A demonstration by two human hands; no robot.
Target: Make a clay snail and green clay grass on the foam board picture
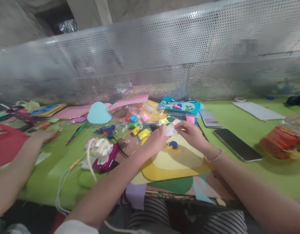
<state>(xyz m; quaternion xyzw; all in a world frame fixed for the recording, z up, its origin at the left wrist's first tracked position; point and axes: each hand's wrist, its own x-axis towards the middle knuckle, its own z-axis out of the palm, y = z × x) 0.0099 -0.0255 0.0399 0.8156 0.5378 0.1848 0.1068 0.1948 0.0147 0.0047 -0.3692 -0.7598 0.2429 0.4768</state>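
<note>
My left hand is closed on a small white packet in clear wrap. My right hand, with a bracelet at the wrist, has its fingers pinched at the packet's right side. Both are above a pale yellow paper shape that lies on a darker yellow sheet. Just below the hands, a small blue and yellow snail-like figure sits on the paper. Beyond my left hand lie small wrapped lumps, among them a yellow one, a green one and a blue one.
On the left are a glue gun, a purple power strip with cables, and another person's arm. A blue decorated panel lies at the back. To the right are a phone and a red snack bag. A perforated metal screen stands behind.
</note>
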